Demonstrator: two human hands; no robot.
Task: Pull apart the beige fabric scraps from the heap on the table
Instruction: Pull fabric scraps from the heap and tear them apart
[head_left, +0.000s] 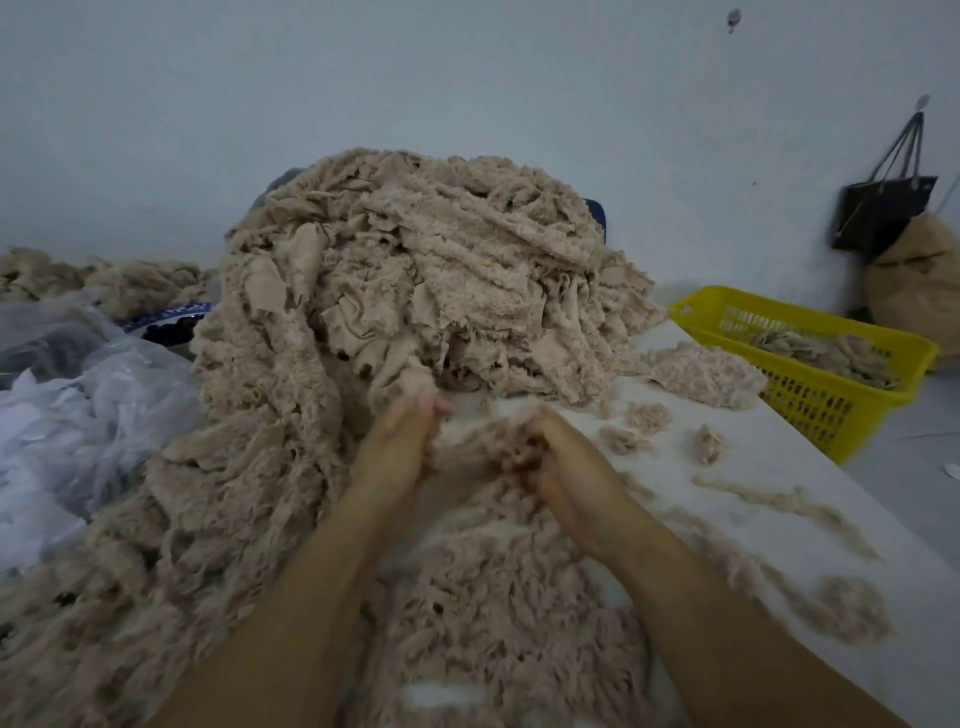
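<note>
Big heap (415, 270) fills the table (779, 499) left & centre. At its foot my left hand (402, 441) & right hand (558, 465), fingers curled, grip one scrap (470, 449) btwn them. Few tufts (704, 441) lie right; basket (831, 405) barely filled. Most left to do, I reckon.

- One view only: head-worn, wide-angle.
- Faces forward and down, from the near side of the table (769, 467) toward the far wall (467, 78).
- Close range: both forearms enter at the bottom edge. The left hand (402, 441) and right hand (558, 460) sit mid-frame, blurred, in the beige fabric scraps (475, 460).
- The heap (415, 270) fills the centre, just beyond the hands.
- Periphery: plastic bags (78, 415) at left, yellow basket (810, 400) at far right; the table's right edge runs diagonally.
</note>
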